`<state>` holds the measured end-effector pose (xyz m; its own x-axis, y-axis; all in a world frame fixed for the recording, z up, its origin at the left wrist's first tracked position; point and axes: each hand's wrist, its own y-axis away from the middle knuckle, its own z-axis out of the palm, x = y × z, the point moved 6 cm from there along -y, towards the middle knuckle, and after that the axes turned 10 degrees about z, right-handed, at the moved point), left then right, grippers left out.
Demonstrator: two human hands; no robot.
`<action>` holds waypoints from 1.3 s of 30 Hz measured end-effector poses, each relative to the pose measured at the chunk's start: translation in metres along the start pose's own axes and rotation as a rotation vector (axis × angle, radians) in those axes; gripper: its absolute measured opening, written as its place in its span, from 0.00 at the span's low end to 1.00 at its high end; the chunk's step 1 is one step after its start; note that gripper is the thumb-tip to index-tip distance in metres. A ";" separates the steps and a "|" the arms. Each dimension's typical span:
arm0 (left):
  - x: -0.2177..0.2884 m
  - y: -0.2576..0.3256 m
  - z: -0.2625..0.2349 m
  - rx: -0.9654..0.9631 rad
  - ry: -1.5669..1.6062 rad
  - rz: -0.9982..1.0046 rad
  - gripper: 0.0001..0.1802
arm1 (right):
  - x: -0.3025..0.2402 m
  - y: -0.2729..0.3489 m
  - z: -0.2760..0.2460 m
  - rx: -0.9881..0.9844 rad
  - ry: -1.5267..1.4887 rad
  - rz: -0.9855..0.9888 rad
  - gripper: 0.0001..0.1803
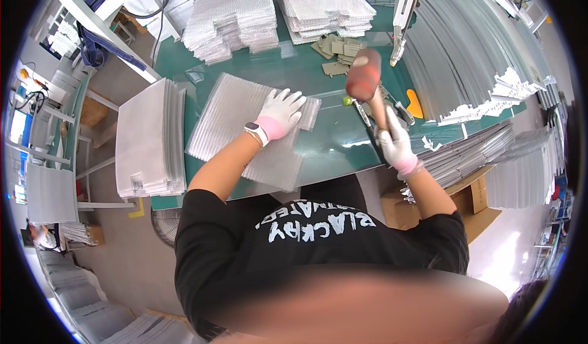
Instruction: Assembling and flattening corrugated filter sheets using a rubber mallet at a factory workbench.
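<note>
Your left hand [280, 114], gloved, lies flat with fingers spread, grip released, pressing the stack of corrugated plastic sheets [245, 133] near the worktop's [331, 142] front edge. Your right hand [395, 145] has its grip clenched around the wooden handle of a rubber mallet [365, 78], whose head is raised above the worktop's middle, right of the sheets.

the green table [318, 145] carries a flat bubble sheet [239, 120], two stacks of sheets [236, 16] at the back, grey clips [337, 50], an orange scraper [414, 104].
</note>
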<state>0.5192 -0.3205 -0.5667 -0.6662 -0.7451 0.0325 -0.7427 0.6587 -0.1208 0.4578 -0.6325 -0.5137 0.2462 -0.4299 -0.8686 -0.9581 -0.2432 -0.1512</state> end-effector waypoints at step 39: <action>-0.014 0.007 -0.007 0.044 0.121 0.085 0.28 | -0.023 -0.023 0.053 -0.574 1.025 -0.080 0.33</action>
<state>0.5225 -0.3045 -0.5607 -0.7317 -0.6672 0.1393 -0.6814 0.7115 -0.1715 0.4669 -0.5711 -0.5154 0.5562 -0.8300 -0.0418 -0.7927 -0.5449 0.2734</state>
